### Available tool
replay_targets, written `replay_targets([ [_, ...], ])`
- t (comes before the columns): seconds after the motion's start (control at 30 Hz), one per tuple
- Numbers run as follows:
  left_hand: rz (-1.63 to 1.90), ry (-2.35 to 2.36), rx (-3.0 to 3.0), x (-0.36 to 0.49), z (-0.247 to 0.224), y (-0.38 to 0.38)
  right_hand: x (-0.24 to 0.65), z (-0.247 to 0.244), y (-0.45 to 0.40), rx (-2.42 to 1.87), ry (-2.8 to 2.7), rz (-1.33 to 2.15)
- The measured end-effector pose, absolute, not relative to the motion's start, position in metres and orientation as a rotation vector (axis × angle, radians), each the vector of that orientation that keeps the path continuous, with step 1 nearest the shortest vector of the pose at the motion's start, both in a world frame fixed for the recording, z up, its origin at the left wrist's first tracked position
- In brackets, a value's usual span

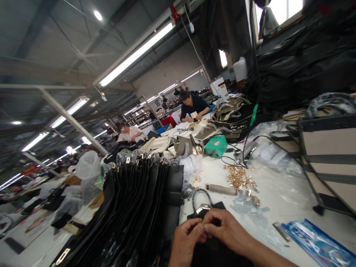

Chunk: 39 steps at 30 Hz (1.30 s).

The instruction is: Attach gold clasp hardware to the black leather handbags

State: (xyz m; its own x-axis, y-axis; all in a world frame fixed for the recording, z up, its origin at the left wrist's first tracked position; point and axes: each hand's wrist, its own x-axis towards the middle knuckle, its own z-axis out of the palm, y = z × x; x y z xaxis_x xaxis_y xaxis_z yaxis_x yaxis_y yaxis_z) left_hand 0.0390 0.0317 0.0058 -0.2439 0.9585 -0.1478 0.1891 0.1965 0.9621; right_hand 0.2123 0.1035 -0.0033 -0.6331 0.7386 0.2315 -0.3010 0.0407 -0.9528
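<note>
My left hand (185,239) and my right hand (226,226) meet fingertip to fingertip. Pinched between them is a small gold-coloured metal fitting (202,224); its exact shape is too small to make out. Just beyond and beneath the fingers lies a black leather-like piece (221,205) with a shiny metal buckle (203,208) and a plastic-wrapped loop handle (200,190). My hands and forearm hide much of it. Left of them stands a long row of black bag pieces (133,196), their handles wrapped and fitted with metal buckles.
Gold metal fittings (239,178) are heaped beyond my right hand, near a grey rod (221,189) and clear plastic scraps (249,209). A blue packet (317,241) lies at right, a green box (216,145) further back. Across the table a co-worker (194,105) handles pieces.
</note>
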Motion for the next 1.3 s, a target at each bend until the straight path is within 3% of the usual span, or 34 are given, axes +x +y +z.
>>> replay_targets([
  [0.2,1.171,1.565,1.311,0.046,0.022,0.030,0.208,-0.018,0.112,-0.346,-1.350,2.002],
  [0.73,1.092,1.701,1.676,0.057,0.033,0.024,0.211,-0.016,0.108,-0.497,-1.563,1.660],
  [1.07,1.224,1.630,1.385,0.050,0.022,0.030,0.210,-0.009,0.108,-0.300,-1.392,1.965],
  [1.3,1.202,1.685,1.485,0.052,0.020,0.030,0.203,-0.022,0.110,-0.557,-1.304,1.967],
])
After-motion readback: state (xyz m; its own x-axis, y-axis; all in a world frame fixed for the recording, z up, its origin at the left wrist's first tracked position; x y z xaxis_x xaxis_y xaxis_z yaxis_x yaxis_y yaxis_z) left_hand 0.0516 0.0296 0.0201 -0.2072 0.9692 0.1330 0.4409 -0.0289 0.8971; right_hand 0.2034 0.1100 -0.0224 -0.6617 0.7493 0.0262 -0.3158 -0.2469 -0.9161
